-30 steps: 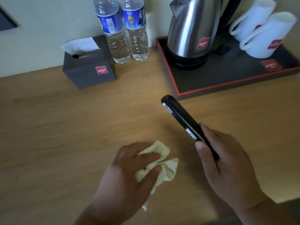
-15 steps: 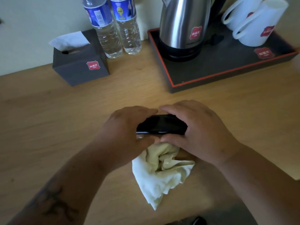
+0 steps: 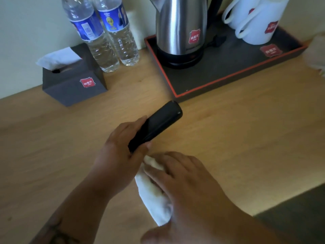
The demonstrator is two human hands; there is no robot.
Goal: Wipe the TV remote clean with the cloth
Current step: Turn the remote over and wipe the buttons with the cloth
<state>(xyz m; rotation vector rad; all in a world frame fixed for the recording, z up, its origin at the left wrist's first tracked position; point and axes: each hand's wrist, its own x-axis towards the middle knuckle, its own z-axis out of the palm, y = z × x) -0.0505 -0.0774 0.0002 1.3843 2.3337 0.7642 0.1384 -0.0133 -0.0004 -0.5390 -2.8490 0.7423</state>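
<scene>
The black TV remote [image 3: 159, 123] is held above the wooden desk, its smooth back facing up and its free end pointing up and to the right. My left hand [image 3: 121, 147] grips its lower end. Just below it, my right hand [image 3: 177, 176] lies over the pale yellow cloth [image 3: 154, 196], fingers closed on its bunched top. The cloth hangs down under that hand and is partly hidden by it. Cloth and remote are close together, and contact between them cannot be told.
The wooden desk [image 3: 246, 138] ends at the lower right. At the back stand a dark tissue box [image 3: 75, 83], two water bottles [image 3: 105, 36], and a black red-edged tray [image 3: 219, 73] carrying a steel kettle [image 3: 179, 30] and white mugs [image 3: 256, 20].
The remote has passed from my right hand to my left hand. The cloth has passed from my left hand to my right. The remote now points up-right.
</scene>
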